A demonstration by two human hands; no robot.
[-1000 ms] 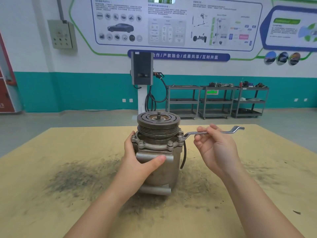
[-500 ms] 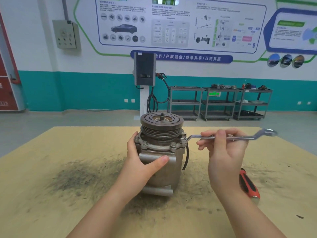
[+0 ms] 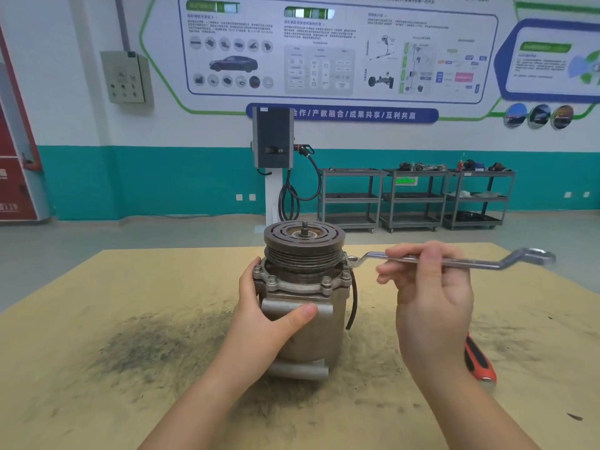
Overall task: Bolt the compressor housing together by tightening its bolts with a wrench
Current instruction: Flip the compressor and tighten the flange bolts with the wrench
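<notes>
A grey metal compressor (image 3: pixel 319 323) stands upright on the table, with a dark grooved pulley (image 3: pixel 303 243) on top and several bolts (image 3: pixel 325 280) around its flange. My left hand (image 3: pixel 264 315) grips the housing from the left, thumb across the front. My right hand (image 3: pixel 430 287) holds the shaft of a silver ring wrench (image 3: pixel 480 263). The wrench's ring end (image 3: pixel 352 260) sits on a bolt at the flange's right side, and the handle points right, roughly level.
The yellow table (image 3: pixel 130 287) carries dark grime around the compressor. A red-and-black tool handle (image 3: pixel 479 362) lies behind my right forearm. A black hose (image 3: pixel 354 303) hangs down the compressor's right side. Grey shelf carts (image 3: pixel 415 199) and a charging post (image 3: pixel 272 141) stand far behind.
The wrench handle has swung clockwise from far-right toward me, its ring end staying on the right-side bolt. My right hand moved with it. My left hand kept its grip.
</notes>
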